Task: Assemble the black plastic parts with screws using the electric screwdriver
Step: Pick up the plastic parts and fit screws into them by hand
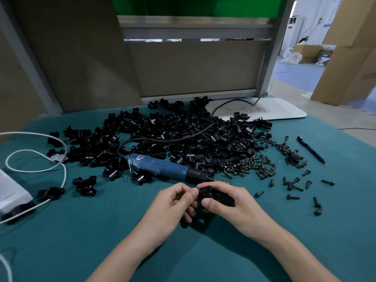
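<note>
Black part (216, 197) was held in both hands, just above the green cloth (101, 231) and directly in front of the tip of the electric screwdriver (160, 166), which lay on its side untouched.

Right hand (236, 202): fingers wrapped over the top, thumb pressed against the near face, clamped firmly on the part.

Left hand (175, 202): fingers curled, thumb and forefinger pinched against the part's left end. Could not tell whether a screw sat between them, nor whether I held one piece or two mated halves.

Handling, as judged: small, rigid moulded plastic, light, with a glossy surface that could slip under twisting load. Best held across the broad body with the screw hole left uncovered, away from thin lugs.

Supply: pile of black parts (183, 135) lay beyond the screwdriver, and loose screws (262, 167) were scattered to the right, near my right hand. A pen (311, 150) lay further right and a white cable (40, 159) looped at left.

Judged step: fitting pieces by hand, driving not yet begun.
</note>
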The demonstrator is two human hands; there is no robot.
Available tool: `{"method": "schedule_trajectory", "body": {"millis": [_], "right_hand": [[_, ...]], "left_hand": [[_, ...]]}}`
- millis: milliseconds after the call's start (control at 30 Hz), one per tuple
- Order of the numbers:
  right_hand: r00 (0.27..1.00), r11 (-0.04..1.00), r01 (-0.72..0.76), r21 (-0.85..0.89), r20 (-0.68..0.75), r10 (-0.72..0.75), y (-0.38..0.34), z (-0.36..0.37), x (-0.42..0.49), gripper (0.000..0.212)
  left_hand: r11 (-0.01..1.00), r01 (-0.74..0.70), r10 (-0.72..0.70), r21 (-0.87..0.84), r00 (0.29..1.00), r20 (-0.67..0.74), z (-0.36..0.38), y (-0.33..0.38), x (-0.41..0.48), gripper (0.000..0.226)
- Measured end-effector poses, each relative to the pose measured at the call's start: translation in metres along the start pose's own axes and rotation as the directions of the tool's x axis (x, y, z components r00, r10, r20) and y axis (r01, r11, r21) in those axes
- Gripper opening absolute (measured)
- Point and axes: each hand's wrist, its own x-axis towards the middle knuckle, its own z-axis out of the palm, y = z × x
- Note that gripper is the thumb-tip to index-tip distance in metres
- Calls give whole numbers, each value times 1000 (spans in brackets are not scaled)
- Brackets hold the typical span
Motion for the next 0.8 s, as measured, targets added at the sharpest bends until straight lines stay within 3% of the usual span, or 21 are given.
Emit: {"method": "schedule_trajectory", "body": {"millis": [133, 267, 367, 433, 600, 733, 800], "right_hand": [[1000, 1000, -2, 26, 14, 2, -1, 1, 0, 25], [1000, 999, 6, 33, 8, -7, -3, 1, -1, 24], [1000, 1000, 0, 25, -3, 0, -2, 0, -1, 24], [1000, 1000, -3, -7, -10, 3, -1, -1, 0, 25], [1000, 1000, -4, 9, 5, 4, 1, 1, 0, 24], [1000, 997, -12, 74, 14, 11, 2, 2, 1, 22], [1000, 997, -14, 71, 17, 12, 2, 2, 1, 21]], "left_hand": [[999, -39, 40, 20, 999, -26, -1, -5, 1, 5], [998, -56, 56, -4, 998, -14, -1, -4, 0, 12], [997, -2, -1, -71, 999, -38, 1, 0, 0, 33], [998, 23, -26, -61, 998, -52, 2, 3, 0, 36], [1000, 9, -10, -9, 999, -45, 4, 3, -1, 28], [999, -30, 32, 23, 995, -93, 5, -1, -2, 1], [998, -53, 56, 38, 994, -98, 5, -3, -2, 4]]}}
